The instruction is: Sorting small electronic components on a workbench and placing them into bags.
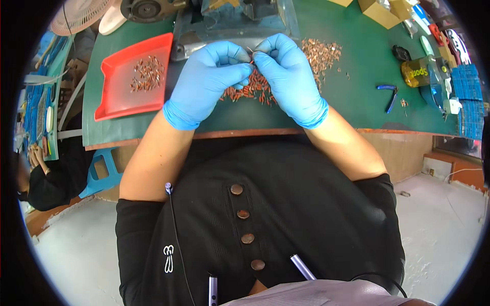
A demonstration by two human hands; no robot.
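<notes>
Small orange-brown parts, one pinched between your gloved fingertips above the heap.

You hold a tiny part [251, 50] where your left hand [212, 76] and right hand [288, 71] meet; it is thin, mostly hidden by the blue gloves, and too small for you to tell its shape. Beneath your hands, a loose heap of small orange-brown pieces [252, 91] lies scattered flat on the green mat, running under both palms. A second spread of the same pieces [321, 53] lies just beyond your right hand, with a few strays apart from it.
</notes>
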